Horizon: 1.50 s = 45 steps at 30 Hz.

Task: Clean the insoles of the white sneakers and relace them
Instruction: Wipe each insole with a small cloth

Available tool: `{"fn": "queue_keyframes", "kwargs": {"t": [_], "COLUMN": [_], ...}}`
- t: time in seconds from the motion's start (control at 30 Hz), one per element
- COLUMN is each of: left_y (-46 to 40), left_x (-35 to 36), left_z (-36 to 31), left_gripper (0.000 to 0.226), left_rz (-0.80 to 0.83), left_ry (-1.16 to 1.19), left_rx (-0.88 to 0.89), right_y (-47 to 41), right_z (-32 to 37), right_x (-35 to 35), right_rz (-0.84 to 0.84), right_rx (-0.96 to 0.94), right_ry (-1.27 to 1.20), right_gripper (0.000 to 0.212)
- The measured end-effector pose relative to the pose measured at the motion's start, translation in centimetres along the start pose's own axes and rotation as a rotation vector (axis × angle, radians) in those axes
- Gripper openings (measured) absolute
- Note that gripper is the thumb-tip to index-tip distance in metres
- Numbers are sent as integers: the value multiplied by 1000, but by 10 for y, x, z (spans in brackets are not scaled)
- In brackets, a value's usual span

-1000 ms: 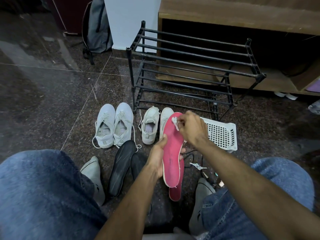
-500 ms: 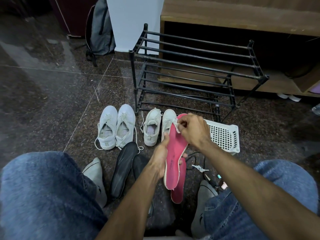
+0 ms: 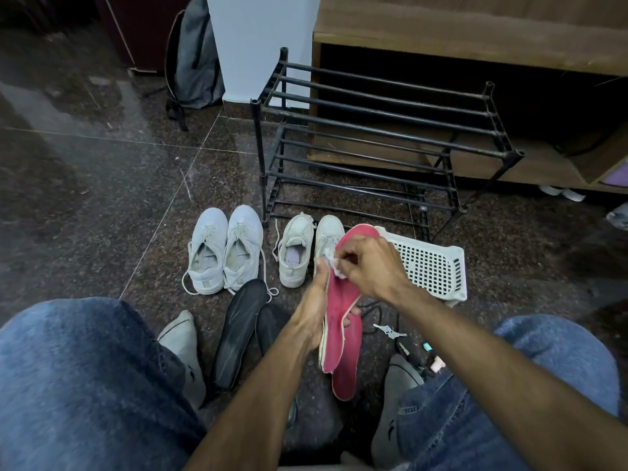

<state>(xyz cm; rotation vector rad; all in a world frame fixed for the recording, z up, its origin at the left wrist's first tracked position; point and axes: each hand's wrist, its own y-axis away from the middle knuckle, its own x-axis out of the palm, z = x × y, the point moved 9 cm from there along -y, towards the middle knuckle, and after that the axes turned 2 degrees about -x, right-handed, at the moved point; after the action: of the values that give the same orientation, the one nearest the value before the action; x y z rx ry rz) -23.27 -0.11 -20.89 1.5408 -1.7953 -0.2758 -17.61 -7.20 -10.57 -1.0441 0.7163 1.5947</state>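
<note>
Glossy speckled stone floor [image 3: 102,198], perforated plastic basket [image 3: 428,266], wooden cabinet [image 3: 458,35].

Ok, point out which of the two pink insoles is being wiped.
The upper pink insole, gripped by the left hand while the right hand rubs a white wad on it; the other pink insole lies underneath.

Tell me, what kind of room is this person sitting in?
Probably a home entryway or bedroom corner: a black shoe rack stands on a polished stone floor, white sneakers lie before it, and a backpack leans by the wall.
</note>
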Motion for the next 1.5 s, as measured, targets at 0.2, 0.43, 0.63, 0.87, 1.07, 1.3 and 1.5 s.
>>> {"fn": "queue_keyframes", "kwargs": {"t": [0.2, 0.43, 0.63, 0.87, 1.07, 1.3, 1.5], "left_y": [-1, -5, -8, -14, -15, -19, -22], "left_x": [1, -4, -4, -7, -8, -14, -7], "left_z": [9, 6, 16, 20, 24, 24, 18], "left_gripper": [79, 80, 82, 77, 60, 80, 74], "left_rz": [0, 16, 58, 67, 50, 67, 58], "left_ry": [53, 14, 46, 72, 241, 97, 140], "left_rx": [-18, -5, -34, -65, -51, -68, -5], "right_y": [-3, 4, -3, -4, 25, -7, 20], "right_z": [-3, 0, -20, -34, 15, -26, -5], "right_x": [1, 7, -2, -15, 29, -8, 14], "right_rz": [-5, 57, -11, -73, 144, -50, 44], "right_rx": [10, 1, 85, 233, -19, 168, 172], "right_ry": [150, 48, 202, 132, -6, 242, 96], "right_gripper": [17, 18, 16, 18, 15, 16, 15]}}
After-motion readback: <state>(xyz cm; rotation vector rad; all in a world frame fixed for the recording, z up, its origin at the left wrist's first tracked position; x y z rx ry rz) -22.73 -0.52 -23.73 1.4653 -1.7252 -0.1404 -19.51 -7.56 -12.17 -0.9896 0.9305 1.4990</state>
